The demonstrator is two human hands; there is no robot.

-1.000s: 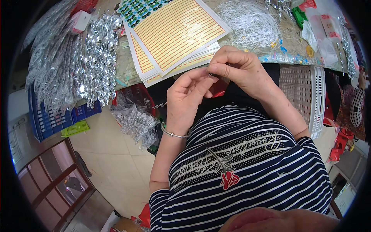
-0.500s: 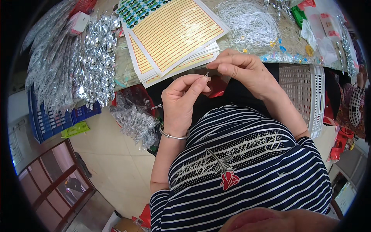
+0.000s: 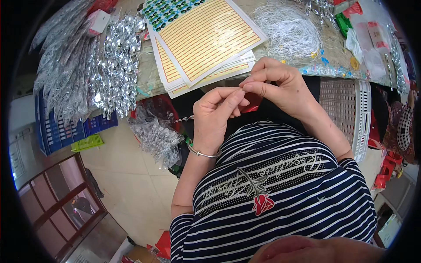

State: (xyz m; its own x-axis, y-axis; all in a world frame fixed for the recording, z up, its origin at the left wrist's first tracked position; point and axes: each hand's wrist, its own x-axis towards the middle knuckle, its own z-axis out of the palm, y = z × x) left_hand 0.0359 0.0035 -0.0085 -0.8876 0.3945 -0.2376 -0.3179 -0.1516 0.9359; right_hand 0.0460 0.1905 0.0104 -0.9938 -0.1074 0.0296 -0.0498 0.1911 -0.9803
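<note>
My left hand [image 3: 215, 117] and my right hand [image 3: 283, 85] meet in front of my chest, just below the table edge. Thumbs and forefingers of both pinch together on one small thin silvery piece, mostly hidden by the fingers. A thin silver strand [image 3: 183, 119] trails out to the left from under my left hand. A silver bangle [image 3: 202, 153] circles my left wrist. Something red [image 3: 253, 104] lies in my lap beneath the hands.
Stacked yellow sticker sheets [image 3: 206, 41] lie on the table beyond my hands, with a bundle of white thread [image 3: 287, 28] to their right. Heaps of silver ornaments [image 3: 109, 70] hang at left above a blue crate [image 3: 61, 133]. A white slatted basket [image 3: 353, 109] stands at right.
The fingertips of both hands have closed tighter together, hiding the thin piece that showed between them half a second ago. The hands have hardly shifted.
</note>
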